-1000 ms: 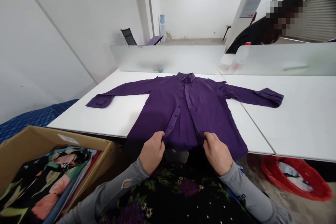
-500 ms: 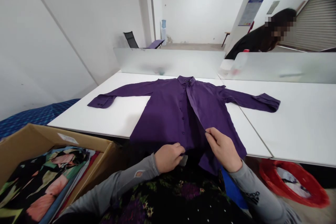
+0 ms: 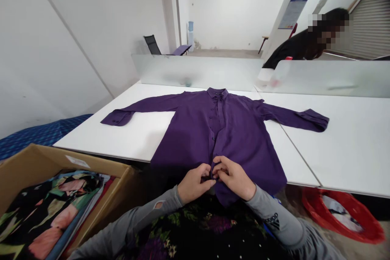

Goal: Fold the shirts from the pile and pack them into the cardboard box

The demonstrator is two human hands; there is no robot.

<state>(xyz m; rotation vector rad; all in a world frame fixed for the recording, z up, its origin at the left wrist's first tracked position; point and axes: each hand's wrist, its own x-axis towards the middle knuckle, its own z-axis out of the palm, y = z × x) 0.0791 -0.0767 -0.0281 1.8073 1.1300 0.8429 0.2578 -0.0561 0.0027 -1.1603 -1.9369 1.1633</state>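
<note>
Pinching the purple shirt (image 3: 243, 138) at its hem, left hand (image 3: 193, 183) and right hand (image 3: 234, 178) join the last open stretch of placket.

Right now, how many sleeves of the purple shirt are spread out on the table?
2: one sleeve stretches left on the white table; the other sleeve stretches right, across the seam between tables. Neither is hidden.

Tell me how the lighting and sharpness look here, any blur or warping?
Head view: soft, even light; purple shirt sharp, faint shadow beside it on the white table; wide lens bows the table edges; frosted divider blurs what lies behind it.
</note>
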